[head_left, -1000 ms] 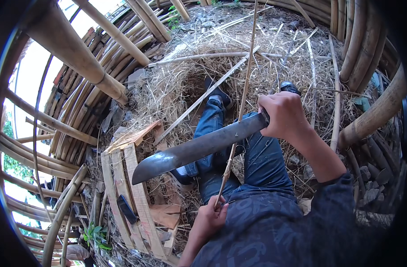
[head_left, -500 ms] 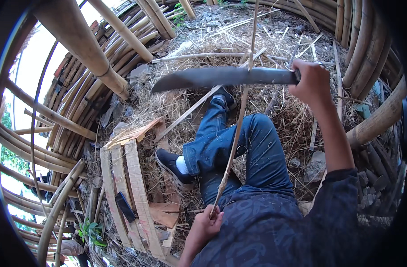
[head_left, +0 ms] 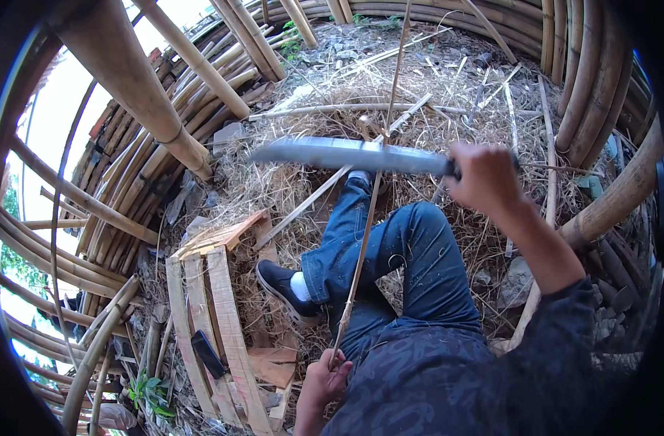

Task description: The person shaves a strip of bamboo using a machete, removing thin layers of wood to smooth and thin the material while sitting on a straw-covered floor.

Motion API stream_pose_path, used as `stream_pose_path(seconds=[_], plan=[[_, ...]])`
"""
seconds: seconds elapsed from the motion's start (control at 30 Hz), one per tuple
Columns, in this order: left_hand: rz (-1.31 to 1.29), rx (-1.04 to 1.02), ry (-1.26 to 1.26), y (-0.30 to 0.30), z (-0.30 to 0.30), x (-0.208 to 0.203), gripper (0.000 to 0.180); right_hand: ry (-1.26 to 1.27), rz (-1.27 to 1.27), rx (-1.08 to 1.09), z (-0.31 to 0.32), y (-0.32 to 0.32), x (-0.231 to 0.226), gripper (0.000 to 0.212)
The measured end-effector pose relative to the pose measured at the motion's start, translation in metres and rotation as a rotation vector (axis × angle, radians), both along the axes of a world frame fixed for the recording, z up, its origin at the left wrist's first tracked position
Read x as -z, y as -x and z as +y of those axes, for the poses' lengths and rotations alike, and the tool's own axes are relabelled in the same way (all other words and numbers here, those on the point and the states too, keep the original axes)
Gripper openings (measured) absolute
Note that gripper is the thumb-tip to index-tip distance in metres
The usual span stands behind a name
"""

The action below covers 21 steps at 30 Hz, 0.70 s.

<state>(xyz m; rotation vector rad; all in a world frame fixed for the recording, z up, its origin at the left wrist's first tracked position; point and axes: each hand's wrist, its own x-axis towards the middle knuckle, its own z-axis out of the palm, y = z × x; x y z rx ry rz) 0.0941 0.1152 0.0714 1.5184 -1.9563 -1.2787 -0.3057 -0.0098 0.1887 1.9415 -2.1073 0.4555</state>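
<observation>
Grey steel: machete (head_left: 332, 153) crosswise over the upper part of a tan strip (head_left: 365, 236), tip to the person's left. Blade a little blurred; whether its edge touches the strip, can't tell. Right grip (head_left: 484, 180) closed round the handle. Left grip (head_left: 326, 380) closed on the strip's lower end, left of the lap; from there the strip slants up past the jeans (head_left: 434, 254), over straw-littered ground toward its far edge.

Handling, by my judgement: blade laid nearly flat, so the edge skims instead of biting in. Short, even strokes, each ending well short of raised knee and left grip. Lower end held firmly against twisting. Something so slender probably flexes farther up; light pressure there, lighter over rough spots. Phone (head_left: 208, 354) lies toward the left edge of the wooden crate (head_left: 229, 320), well apart from the blade.
</observation>
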Motion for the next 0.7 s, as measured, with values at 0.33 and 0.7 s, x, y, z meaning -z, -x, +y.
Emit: stream_pose_path(seconds=[0.33, 0.7], plan=[[-0.044, 0.125, -0.065, 0.001, -0.002, -0.006, 0.016, 0.120, 0.005, 0.167, 0.016, 0.039, -0.003, 0.026], [-0.001, 0.244, -0.097, -0.006, 0.007, 0.041, 0.016, 0.077, 0.095, 0.578, -0.011, 0.154, -0.008, 0.025]])
